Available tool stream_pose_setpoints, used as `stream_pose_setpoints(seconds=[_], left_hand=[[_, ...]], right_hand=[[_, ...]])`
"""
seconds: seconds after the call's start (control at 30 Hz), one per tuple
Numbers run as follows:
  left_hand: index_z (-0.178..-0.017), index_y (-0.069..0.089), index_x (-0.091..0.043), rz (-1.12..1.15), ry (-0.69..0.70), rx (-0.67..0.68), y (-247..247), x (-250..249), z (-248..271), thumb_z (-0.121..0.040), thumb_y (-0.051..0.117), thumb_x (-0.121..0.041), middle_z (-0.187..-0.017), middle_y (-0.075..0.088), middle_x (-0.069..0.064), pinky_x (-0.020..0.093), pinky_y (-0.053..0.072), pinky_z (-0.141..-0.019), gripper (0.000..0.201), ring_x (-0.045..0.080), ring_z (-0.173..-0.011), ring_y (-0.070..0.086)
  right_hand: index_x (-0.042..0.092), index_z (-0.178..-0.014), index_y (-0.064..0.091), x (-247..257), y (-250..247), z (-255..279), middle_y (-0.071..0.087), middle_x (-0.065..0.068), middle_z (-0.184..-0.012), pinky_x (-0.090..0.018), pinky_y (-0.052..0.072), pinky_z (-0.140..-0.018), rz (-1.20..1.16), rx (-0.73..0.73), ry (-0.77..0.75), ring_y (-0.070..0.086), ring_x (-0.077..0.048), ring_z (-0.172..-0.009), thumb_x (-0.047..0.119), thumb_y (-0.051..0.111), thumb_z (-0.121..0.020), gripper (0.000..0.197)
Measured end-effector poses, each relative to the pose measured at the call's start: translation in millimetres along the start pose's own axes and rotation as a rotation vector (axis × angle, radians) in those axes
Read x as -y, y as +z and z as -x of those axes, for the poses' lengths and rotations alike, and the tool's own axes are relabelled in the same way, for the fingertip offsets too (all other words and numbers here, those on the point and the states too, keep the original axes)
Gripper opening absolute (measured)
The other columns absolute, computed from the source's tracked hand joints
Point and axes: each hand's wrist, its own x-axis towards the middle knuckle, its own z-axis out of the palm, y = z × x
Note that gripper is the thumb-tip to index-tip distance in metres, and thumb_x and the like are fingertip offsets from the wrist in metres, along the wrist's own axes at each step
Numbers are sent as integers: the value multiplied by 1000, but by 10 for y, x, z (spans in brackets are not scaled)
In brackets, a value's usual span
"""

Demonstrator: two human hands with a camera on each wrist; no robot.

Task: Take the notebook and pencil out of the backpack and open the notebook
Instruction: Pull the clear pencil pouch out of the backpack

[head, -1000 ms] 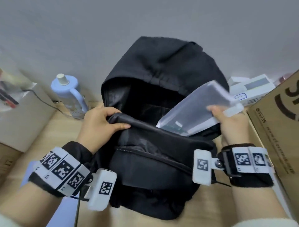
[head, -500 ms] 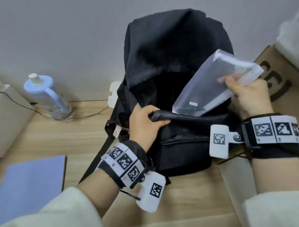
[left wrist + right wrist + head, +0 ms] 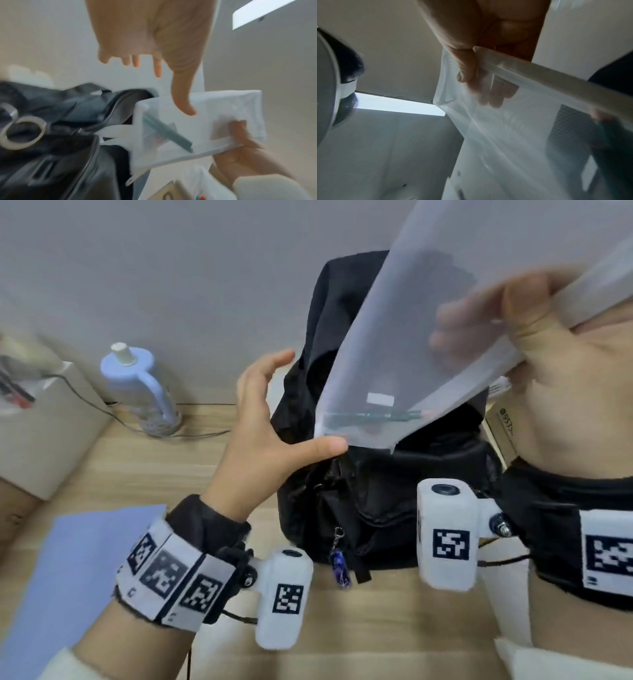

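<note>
The black backpack (image 3: 376,508) stands open on the wooden table. Above its mouth my right hand (image 3: 479,313) holds up a translucent white pouch (image 3: 394,354), thumb in front and fingers behind. A dark green pencil (image 3: 373,416) lies inside along the pouch's bottom edge. In the left wrist view the pencil (image 3: 168,134) shows through the pouch (image 3: 197,121). My left hand (image 3: 284,412) is spread and holds nothing, its thumb close to the pouch's lower corner. A flat lilac notebook (image 3: 68,570) lies closed at the lower left.
A lilac bottle with a handle (image 3: 137,392) stands by the wall at the left, with a thin cable running past it. A pale box (image 3: 41,422) sits at the far left and a cardboard box (image 3: 503,433) at the right. A blue keychain (image 3: 339,566) hangs from the backpack's front.
My left hand has let go of the backpack's rim and opened. My right hand has lifted the pouch up out of the backpack, closer to my head.
</note>
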Motion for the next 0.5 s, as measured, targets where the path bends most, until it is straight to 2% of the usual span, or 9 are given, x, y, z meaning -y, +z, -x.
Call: stream_pose_setpoints(seconds=[0.07, 0.1, 0.17, 0.2, 0.27, 0.33, 0.4, 0.43, 0.5], left_hand=[[-125, 43, -29, 123, 53, 120, -171, -105, 104, -55, 80, -27, -126, 57, -15, 12, 41, -95, 79, -3, -120, 50], [-116, 52, -26, 158, 16, 143, -256, -85, 169, -57, 81, -19, -108, 68, -14, 14, 48, -85, 66, -1, -105, 61], [-93, 62, -21, 207, -134, 27, -443, 111, 329, -62, 78, -13, -75, 73, -11, 23, 54, -71, 35, 5, -74, 68], [-86, 63, -19, 244, -209, -67, -575, 280, 441, -65, 76, -15, -70, 71, -8, 31, 54, -71, 25, 10, -69, 66], [-88, 64, -18, 388, -340, -208, -833, 563, 667, -73, 70, -19, -76, 70, -4, 41, 52, -78, 15, 17, -75, 65], [-98, 63, -12, 609, -474, -322, -1104, 767, 872, -76, 65, -21, -85, 71, 4, 38, 54, -76, 24, 20, -79, 68], [-108, 59, -6, 745, -589, -365, -1300, 865, 1013, -74, 60, -25, -86, 69, 9, 32, 58, -66, 39, 21, -75, 69], [-110, 59, -4, 781, -621, -370, -1373, 898, 1065, -76, 59, -26, -86, 69, 9, 31, 58, -62, 41, 21, -74, 69], [-109, 58, -4, 838, -647, -414, -1514, 984, 1159, -78, 57, -25, -86, 69, 8, 29, 59, -64, 37, 19, -75, 70]], right_hand=[[13, -78, 63, 26, 327, 88, 72, 0, -71, -28, 55, -55, -48, 97, 8, 71, -20, -64, 28, 52, -87, 21], [11, -79, 63, -11, 521, 138, 71, -6, -73, -26, 54, -54, -89, 142, 42, 71, -20, -63, 24, 52, -88, 20], [10, -87, 63, -158, 901, 255, 70, -9, -80, -24, 55, -58, -152, 252, 185, 71, -18, -68, 27, 54, -83, 19], [15, -94, 62, -264, 1083, 338, 70, -5, -84, -23, 56, -64, -144, 340, 262, 71, -13, -74, 29, 56, -80, 21], [23, -110, 57, -508, 1373, 553, 66, 8, -94, -23, 55, -79, -22, 570, 392, 66, -5, -87, 25, 60, -83, 27], [26, -121, 52, -732, 1589, 867, 63, 13, -100, -23, 50, -86, 158, 795, 505, 61, -1, -92, 26, 65, -82, 41], [27, -122, 54, -860, 1756, 1173, 65, 11, -102, -21, 50, -80, 277, 938, 565, 60, -1, -89, 29, 68, -79, 45], [25, -121, 56, -895, 1834, 1292, 67, 6, -102, -24, 53, -75, 271, 962, 598, 62, -3, -87, 27, 69, -78, 45], [20, -115, 59, -920, 2005, 1444, 69, -1, -90, -26, 56, -60, 203, 909, 682, 64, -6, -70, 20, 72, -76, 42]])
